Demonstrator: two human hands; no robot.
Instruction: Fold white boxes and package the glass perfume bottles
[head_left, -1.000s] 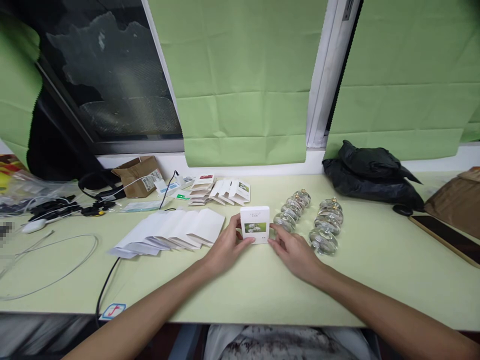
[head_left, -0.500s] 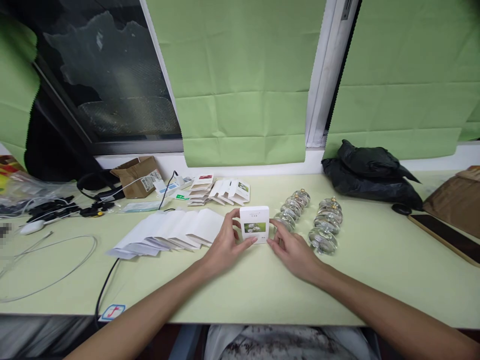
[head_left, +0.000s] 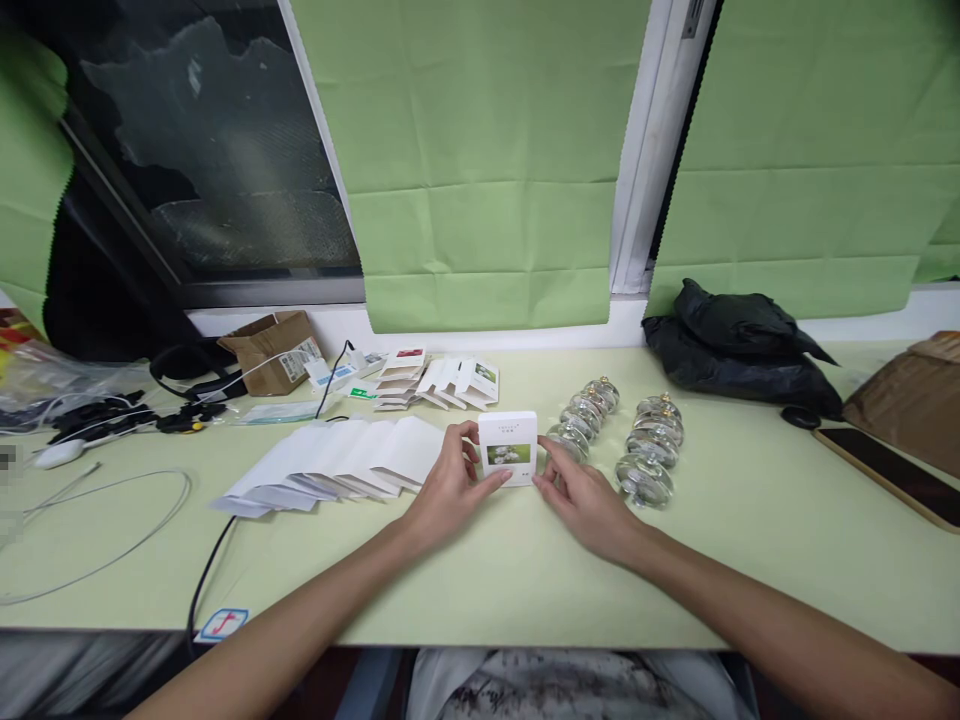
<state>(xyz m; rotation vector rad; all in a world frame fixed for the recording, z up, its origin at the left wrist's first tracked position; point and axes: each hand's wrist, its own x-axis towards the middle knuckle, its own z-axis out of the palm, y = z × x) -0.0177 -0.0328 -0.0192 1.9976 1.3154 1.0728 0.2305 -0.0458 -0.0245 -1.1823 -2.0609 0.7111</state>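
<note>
I hold a small white box (head_left: 508, 448) upright on the table (head_left: 525, 570), my left hand (head_left: 448, 490) gripping its left edge, my right hand (head_left: 581, 500) pinching its right, beside two rows of glass jars (head_left: 619, 435).

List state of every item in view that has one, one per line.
small white box: upright on the table, closed, held at both sides
left hand: gripping the box's left side
right hand: fingertips at its right edge
glass jars: two rows, apart from the box
flat white cartons: unfolded, fanned out
brown cardboard box: flaps open
</note>
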